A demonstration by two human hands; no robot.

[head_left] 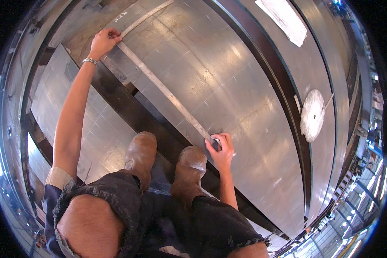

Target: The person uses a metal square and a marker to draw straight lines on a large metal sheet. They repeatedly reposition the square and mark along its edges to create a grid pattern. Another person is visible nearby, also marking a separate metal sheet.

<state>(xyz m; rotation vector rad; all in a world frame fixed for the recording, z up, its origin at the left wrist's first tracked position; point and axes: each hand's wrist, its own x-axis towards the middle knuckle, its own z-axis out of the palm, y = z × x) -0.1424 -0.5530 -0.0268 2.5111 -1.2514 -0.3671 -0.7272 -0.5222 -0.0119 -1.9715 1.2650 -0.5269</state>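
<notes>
A large L-shaped steel square (163,88) lies on a grey steel plate (241,107) marked with faint straight lines. Its corner is at the far left, where my left hand (105,43) pinches it between thumb and fingers. One arm of the square runs away toward the top edge; the other comes down toward my right hand (221,150). Those right fingers are closed at the near end of the square, beside its tip. Something small and pale shows between thumb and forefinger, too little of it visible to name.
My brown boots (141,150) stand near the dark beam edge (116,94), with gaps beside it. Left of that lies another steel plate (51,86). Beyond a dark raised flange (284,94) on the right are a pale round disc (312,115) and a white sheet (284,19).
</notes>
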